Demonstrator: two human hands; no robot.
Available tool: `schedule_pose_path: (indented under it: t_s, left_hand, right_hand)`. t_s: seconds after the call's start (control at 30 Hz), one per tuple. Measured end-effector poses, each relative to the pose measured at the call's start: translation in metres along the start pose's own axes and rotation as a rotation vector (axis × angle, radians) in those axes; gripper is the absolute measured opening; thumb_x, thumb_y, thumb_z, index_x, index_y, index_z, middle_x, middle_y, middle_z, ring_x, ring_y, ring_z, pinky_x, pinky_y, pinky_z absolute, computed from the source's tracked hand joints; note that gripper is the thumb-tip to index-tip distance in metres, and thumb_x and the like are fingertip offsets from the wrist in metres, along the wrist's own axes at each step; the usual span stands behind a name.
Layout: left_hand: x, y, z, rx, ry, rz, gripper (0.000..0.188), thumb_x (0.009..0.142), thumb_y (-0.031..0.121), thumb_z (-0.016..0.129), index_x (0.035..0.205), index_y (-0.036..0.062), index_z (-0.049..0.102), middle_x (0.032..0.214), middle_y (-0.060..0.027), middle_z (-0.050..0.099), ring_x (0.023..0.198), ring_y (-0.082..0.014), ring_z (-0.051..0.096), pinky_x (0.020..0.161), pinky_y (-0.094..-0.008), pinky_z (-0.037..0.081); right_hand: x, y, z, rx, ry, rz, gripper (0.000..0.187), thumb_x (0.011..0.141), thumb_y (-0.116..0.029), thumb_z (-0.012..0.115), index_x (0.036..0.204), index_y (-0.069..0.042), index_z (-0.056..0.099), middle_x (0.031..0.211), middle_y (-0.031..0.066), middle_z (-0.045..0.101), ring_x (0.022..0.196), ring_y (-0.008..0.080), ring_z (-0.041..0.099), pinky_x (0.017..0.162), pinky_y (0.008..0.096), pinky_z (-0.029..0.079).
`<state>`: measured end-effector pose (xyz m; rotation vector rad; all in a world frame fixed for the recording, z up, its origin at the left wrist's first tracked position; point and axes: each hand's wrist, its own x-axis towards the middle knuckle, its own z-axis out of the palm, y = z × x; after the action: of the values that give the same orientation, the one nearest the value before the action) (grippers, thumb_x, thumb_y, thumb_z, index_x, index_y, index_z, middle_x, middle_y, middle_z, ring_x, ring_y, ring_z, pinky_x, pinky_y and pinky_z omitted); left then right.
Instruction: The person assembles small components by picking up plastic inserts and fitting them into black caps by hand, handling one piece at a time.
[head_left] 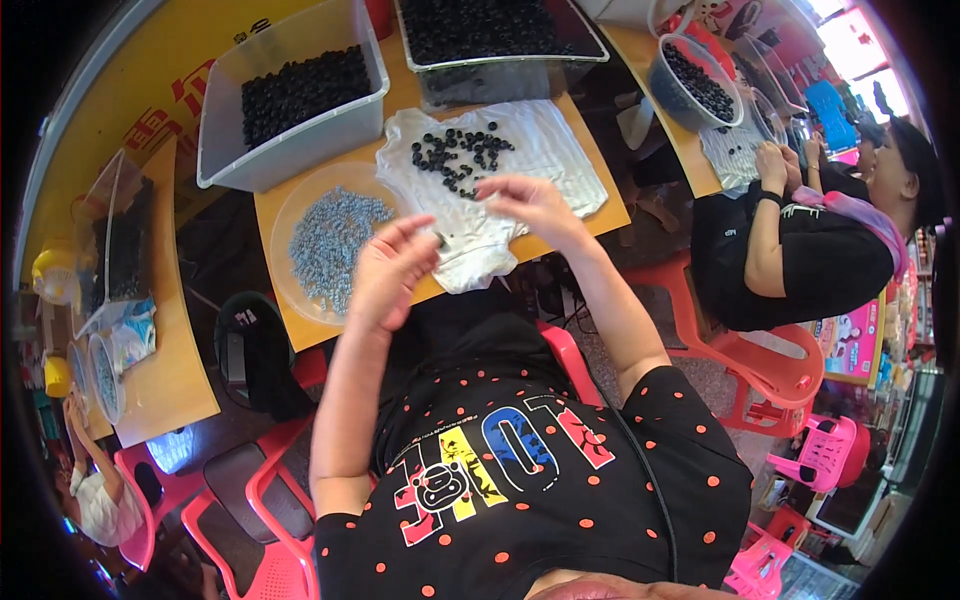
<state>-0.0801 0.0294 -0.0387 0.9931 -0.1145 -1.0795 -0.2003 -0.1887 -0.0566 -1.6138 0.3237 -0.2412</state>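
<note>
My left hand (392, 268) is over the near left corner of a white cloth (560, 165), beside a round tray (283, 262) of small blue-grey pieces (335, 245). Its fingers are bent toward the thumb, and a small black round part (440, 241) shows at the fingertips. To the right, my right hand (535, 208) hovers over the cloth with loosely bent fingers. Thumb and fingers there look apart, with nothing visible between them. Just beyond its fingertips, several small black round parts (460, 150) lie scattered on the cloth.
Two clear bins (225, 125) (510, 80) filled with black parts stand at the back of the wooden table (610, 225). At the right, a co-worker in black (800, 240) sits at another table near a tub (672, 85). Red chairs (740, 350) stand around; another table is at left.
</note>
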Motion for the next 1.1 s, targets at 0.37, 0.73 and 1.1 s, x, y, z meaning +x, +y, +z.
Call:
schedule_pose_path:
  t_s: [0.37,0.73,1.1]
  left_hand:
    - [0.094,0.153,-0.017,0.838,0.289,0.786,0.029,0.083,0.009,0.068,0.111,0.0020,0.066,0.123,-0.0122,0.060,0.117,-0.0183,0.054,0.094,-0.0284,0.043]
    - [0.022,0.009,0.015,0.646,0.010,0.553,0.023,0.084,0.007,0.068,0.107,0.0029,0.068,0.102,-0.0061,0.068,0.093,-0.0106,0.062,0.082,-0.0239,0.048]
    - [-0.031,-0.022,0.002,0.585,0.120,0.610,0.019,0.080,0.001,0.070,0.099,0.0006,0.068,0.097,-0.0046,0.067,0.088,-0.0108,0.061,0.081,-0.0236,0.048]
  right_hand:
    - [0.070,0.053,-0.055,-0.972,0.383,-0.285,0.027,0.075,-0.013,0.070,0.102,-0.007,0.070,0.096,0.0123,0.065,0.096,0.0327,0.057,0.088,0.0406,0.045]
    - [0.004,0.019,0.007,0.634,-0.114,0.138,0.027,0.095,-0.020,0.057,0.110,0.001,0.065,0.102,0.0036,0.065,0.079,0.0067,0.053,0.076,0.0220,0.047]
    - [-0.014,0.004,0.066,0.589,-0.379,0.312,0.029,0.096,-0.025,0.055,0.100,0.001,0.066,0.091,0.0025,0.064,0.081,0.0108,0.056,0.076,0.0254,0.046]
